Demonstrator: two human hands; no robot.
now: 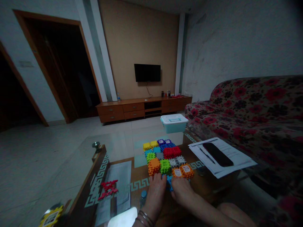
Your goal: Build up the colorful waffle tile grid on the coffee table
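Observation:
Several interlocking foam-like puzzle blocks with toothed edges lie in rows on the glass table. My left hand [156, 190] is at the front of the rows, its fingers together and bent down, close against an orange block [154, 166]. What lies under those fingertips is hidden. My right hand [181, 189] is curled at a blue puzzle block [169, 182], just in front of the orange blocks with white printed squares [182, 171]. That blue block shows between my two hands. A green block [165, 166] sits behind it, with a red block [172, 152] farther back.
Red toothed pieces [109, 188] lie on papers [121, 176] at the left. A bottle with a blue cap [143, 194] stands by my left wrist. At right, a phone [217, 154] and a pen [207, 155] rest on papers. A lidded tub [174, 123] is at the back.

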